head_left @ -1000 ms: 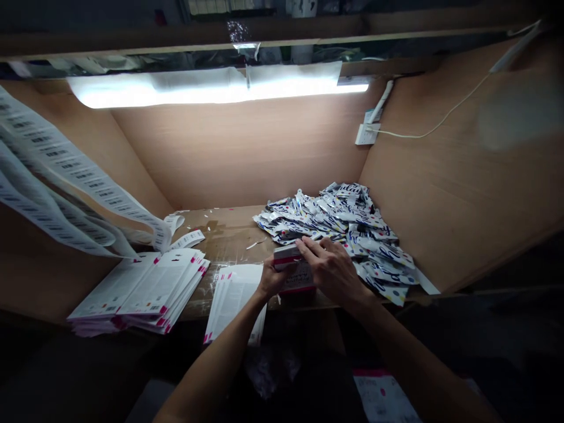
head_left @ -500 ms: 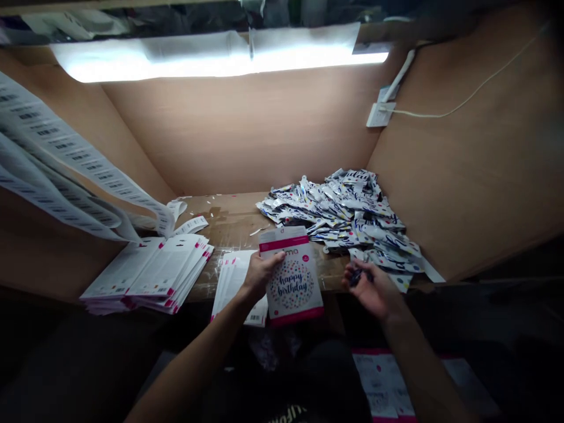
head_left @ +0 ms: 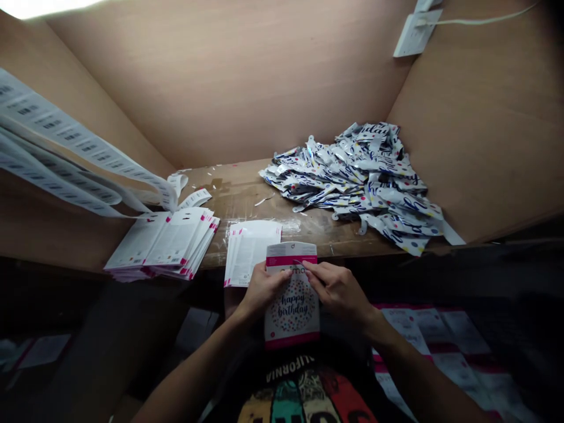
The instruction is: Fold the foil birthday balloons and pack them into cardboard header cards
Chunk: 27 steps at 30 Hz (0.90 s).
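Note:
My left hand (head_left: 261,289) grips the left side of a white and pink "happy birthday" packet (head_left: 292,311), its thumb lying across the front. The packet is held upright in front of my chest, near the table's front edge. My right hand (head_left: 338,289) is pinched closed against the packet's upper right, over the printed brand name. Something thin and pale shows at its fingertips, too small to name. Left of the packet, a small stack of white packets (head_left: 253,249) lies back side up on the table. Folded printed foil balloons (head_left: 352,182) form a heap behind my right hand.
More packets (head_left: 163,241) are stacked at the table's left, under hanging strips of barcode labels (head_left: 94,150). Several packets (head_left: 434,335) lie low on the right. Wooden panels (head_left: 247,76) enclose the table, with a power socket (head_left: 416,32) in the right corner.
The view has tilted down. My hands turned the packet front side out; my right hand moved away right with something dark in its fingers, then came back to the packet's upper front.

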{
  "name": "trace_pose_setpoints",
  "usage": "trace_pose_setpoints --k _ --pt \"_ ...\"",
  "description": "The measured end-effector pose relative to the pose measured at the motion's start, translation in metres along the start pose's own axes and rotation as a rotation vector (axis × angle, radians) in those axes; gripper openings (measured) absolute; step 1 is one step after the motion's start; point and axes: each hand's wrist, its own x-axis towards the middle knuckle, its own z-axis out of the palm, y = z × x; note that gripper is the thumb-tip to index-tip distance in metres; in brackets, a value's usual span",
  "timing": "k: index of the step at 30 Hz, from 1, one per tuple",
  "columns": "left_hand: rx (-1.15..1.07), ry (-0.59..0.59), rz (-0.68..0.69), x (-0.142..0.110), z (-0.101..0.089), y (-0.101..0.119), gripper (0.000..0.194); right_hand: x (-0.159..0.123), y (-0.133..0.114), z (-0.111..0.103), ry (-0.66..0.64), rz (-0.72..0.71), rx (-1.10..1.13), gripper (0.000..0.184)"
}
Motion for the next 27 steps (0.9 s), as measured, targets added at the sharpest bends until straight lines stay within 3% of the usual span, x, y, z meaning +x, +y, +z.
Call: trace_pose_setpoints --k 6,9,13,16,20,23,27 --pt "0.126 -0.071 0.056 -0.009 -0.001 -0.004 0.031 -0.007 -0.032 -0.006 -0.17 0.078 -0.365 0.037" --pt "0.199 -0.066 0.088 -0.014 0.001 -0.005 0.025 -0.006 -0.039 -0.004 -0.197 0.103 -0.398 0.032" --pt "0.265 -0.124 0.118 -0.016 0.005 -0.012 0.019 -0.005 -0.031 0.0 -0.234 0.147 -0.381 0.023" --pt "0.126 -0.122 0.029 -0.015 0.004 -0.017 0.027 -0.008 -0.02 -0.007 -0.21 0.114 -0.249 0.026" --pt "-0.005 -0.099 -0.034 -0.014 0.001 -0.017 0.039 -0.01 -0.013 -0.017 -0.069 0.084 -0.1 0.033" --pt "0.016 -0.099 -0.005 -0.016 0.001 -0.014 0.041 -0.007 -0.014 -0.018 -0.008 0.077 -0.097 0.034" --pt "0.022 -0.114 0.011 -0.022 0.004 -0.01 0.038 -0.006 -0.02 -0.017 -0.054 0.069 -0.171 0.031"
